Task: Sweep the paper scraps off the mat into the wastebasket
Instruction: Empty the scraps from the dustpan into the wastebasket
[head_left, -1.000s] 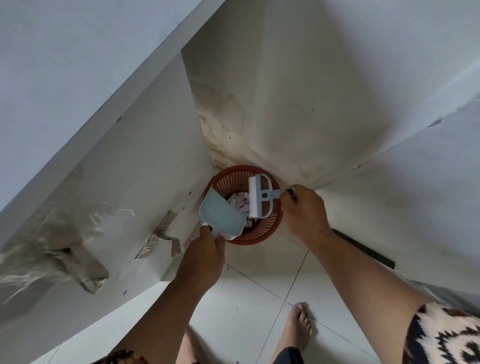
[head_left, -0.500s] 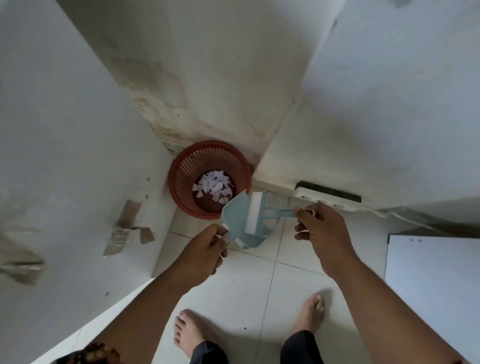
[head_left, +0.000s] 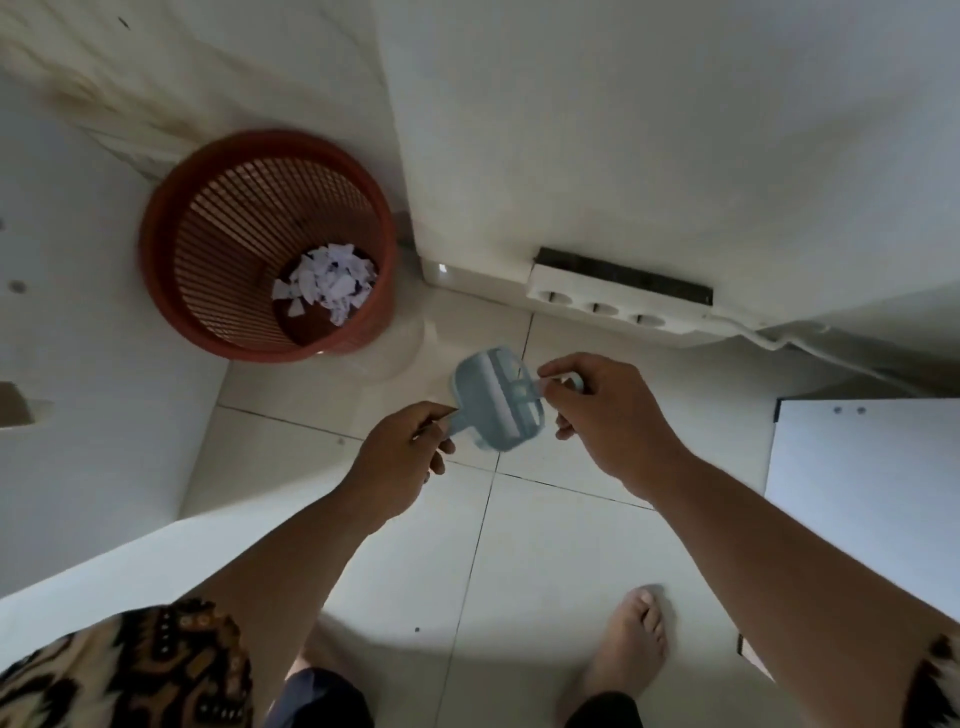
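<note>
while i watch the head view looking down, the left hand (head_left: 400, 457) grips the short handle of a pale blue dustpan (head_left: 470, 387), fingers curled round it, and holds the pan above the tiled floor (head_left: 545, 545). the right hand (head_left: 608, 415) pinches the handle of a matching hand brush (head_left: 519, 397) between thumb and fingers. the brush lies against the pan, its white bristles across the scoop, though the blur keeps me from telling just how they sit together. i see no scraps in the pan. the reddish-brown slatted wastebasket (head_left: 156, 260) stands upright on the floor in the corner where two white walls meet, up and to the left of the dustpan and apart from it. the paper scraps (head_left: 324, 283) lie in a loose white heap on the bottom of the basket, toward its right side. a white power strip (head_left: 618, 306) with three round sockets runs along the foot of the right wall, just beyond the right hand. a white flat panel (head_left: 857, 467) lies at the right edge. one bare foot (head_left: 628, 644) stands on the tiles below the right forearm, and a patterned brown sleeve (head_left: 156, 665) shows at bottom left.
</note>
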